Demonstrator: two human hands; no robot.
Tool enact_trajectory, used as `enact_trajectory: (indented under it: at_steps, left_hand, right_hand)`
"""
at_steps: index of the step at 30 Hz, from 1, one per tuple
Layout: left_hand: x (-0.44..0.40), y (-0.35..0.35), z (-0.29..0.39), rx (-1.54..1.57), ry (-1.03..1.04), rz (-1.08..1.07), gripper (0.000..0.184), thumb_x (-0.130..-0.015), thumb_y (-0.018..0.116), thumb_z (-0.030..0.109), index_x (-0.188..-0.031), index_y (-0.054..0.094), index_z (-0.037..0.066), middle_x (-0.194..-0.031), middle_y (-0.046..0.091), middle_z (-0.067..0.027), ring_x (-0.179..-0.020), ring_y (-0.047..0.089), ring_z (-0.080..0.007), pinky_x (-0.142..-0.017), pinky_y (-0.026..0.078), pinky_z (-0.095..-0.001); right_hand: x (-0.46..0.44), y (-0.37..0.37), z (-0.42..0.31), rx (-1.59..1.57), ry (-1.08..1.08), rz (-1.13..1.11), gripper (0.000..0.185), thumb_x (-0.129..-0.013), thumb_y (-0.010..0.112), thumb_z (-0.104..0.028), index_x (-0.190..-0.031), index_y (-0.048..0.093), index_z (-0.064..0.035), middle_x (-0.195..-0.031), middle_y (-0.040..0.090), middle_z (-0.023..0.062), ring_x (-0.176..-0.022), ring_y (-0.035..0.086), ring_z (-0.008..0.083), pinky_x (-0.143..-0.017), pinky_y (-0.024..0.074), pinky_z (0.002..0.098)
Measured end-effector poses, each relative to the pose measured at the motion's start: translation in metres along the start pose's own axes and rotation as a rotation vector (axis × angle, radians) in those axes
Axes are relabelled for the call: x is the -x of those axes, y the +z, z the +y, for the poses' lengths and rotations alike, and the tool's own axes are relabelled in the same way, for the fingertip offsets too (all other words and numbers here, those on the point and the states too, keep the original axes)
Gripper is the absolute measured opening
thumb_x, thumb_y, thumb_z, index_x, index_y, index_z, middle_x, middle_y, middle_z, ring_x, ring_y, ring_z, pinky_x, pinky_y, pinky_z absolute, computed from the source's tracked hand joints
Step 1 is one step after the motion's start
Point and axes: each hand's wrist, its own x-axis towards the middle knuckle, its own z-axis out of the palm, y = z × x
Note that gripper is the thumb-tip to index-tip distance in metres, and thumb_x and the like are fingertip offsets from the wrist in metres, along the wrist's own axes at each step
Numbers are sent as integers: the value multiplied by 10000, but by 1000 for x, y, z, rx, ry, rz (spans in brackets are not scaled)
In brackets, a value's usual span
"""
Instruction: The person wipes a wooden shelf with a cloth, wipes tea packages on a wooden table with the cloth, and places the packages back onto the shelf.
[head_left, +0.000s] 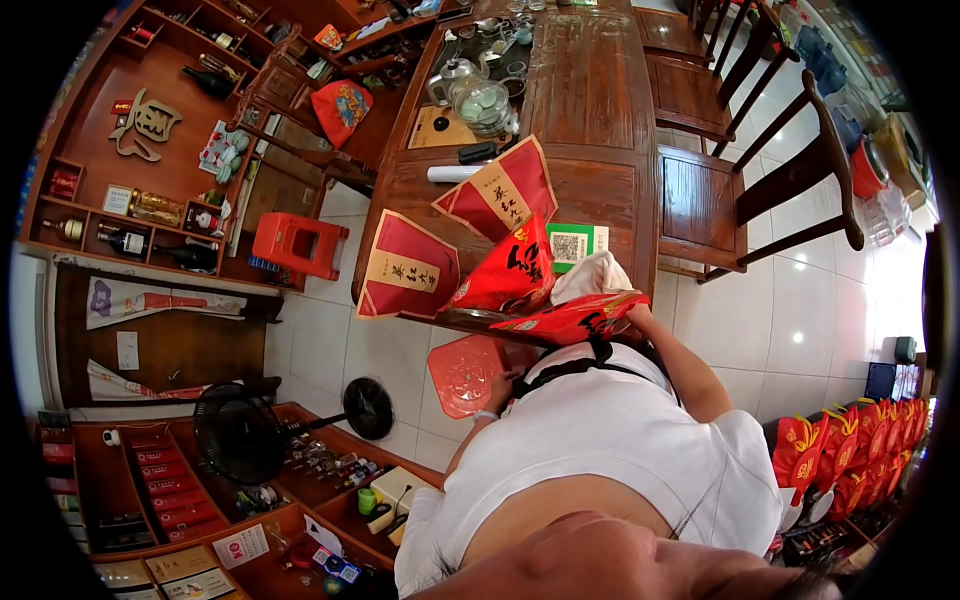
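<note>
My right hand [638, 316] is closed on the right end of a red package with black characters [575, 318], held at the table's near edge. My left hand [496, 393] is low at my left side, next to a red plastic stool [466, 376]; its fingers are too dark to make out. A second red package [508, 268] stands just beyond the held one. A crumpled white cloth [594, 276] lies close to it. Two dark red and tan packages, one left [408, 262] and one farther back [503, 190], rest on the table.
The wooden table [590, 95] carries a glass pot [482, 104], a kettle [456, 78] and a green QR-code card [577, 246]. Wooden chairs [702, 190] line its right side. A black fan [240, 432] and shelves [160, 185] are at left; red bags [800, 448] stand at right.
</note>
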Motion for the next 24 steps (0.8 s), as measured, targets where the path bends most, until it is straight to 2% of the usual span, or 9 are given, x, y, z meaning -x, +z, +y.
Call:
enact_trajectory:
  at_steps: [3, 6, 13, 15, 18, 24]
  left_hand:
    - [5, 0, 3, 179, -115, -27, 245, -768, 553, 92, -976, 612, -22, -861, 636, -114, -756, 588, -156, -659, 465, -262]
    - [11, -2, 11, 162, -161, -11, 249, -775, 551, 100, -980, 607, -30, -859, 635, -115, -745, 586, -156, -645, 463, -259]
    - [10, 0, 8, 221, -99, -4, 249, -777, 556, 101, -979, 605, -37, -853, 633, -110, -736, 585, -158, -637, 458, -254]
    - [11, -2, 11, 280, -79, -80, 254, -774, 562, 112, -976, 606, -35, -844, 635, -106, -734, 584, -157, -633, 456, -259]
    - [12, -3, 18, 108, -98, -58, 262, -768, 574, 128, -974, 607, -30, -835, 635, -103, -728, 583, -153, -624, 455, -258]
    - [14, -3, 23, 135, -135, -47, 275, -764, 584, 140, -977, 604, -32, -839, 634, -105, -727, 584, -152, -621, 456, -257]
  right_hand:
    - [0, 1, 4, -5, -7, -5, 179, -681, 568, -166, -731, 624, -3, -631, 602, 160, -585, 602, 203, -552, 469, 328]
    - [0, 1, 4, 15, -25, 1, 175, -682, 565, -164, -728, 626, -7, -637, 605, 159, -587, 603, 202, -555, 470, 327]
    - [2, 0, 0, 61, -82, 33, 178, -692, 552, -169, -745, 638, -22, -662, 609, 166, -614, 614, 219, -569, 479, 335]
    - [1, 1, 2, 81, -76, 29, 188, -696, 545, -176, -753, 640, -25, -674, 611, 170, -623, 617, 230, -572, 479, 341]
    - [0, 2, 7, 102, -71, 21, 209, -701, 532, -191, -768, 641, -26, -692, 612, 177, -640, 620, 251, -577, 479, 352]
    - [2, 1, 1, 146, 8, 13, 236, -706, 524, -207, -773, 635, -10, -693, 611, 186, -653, 621, 268, -577, 475, 365]
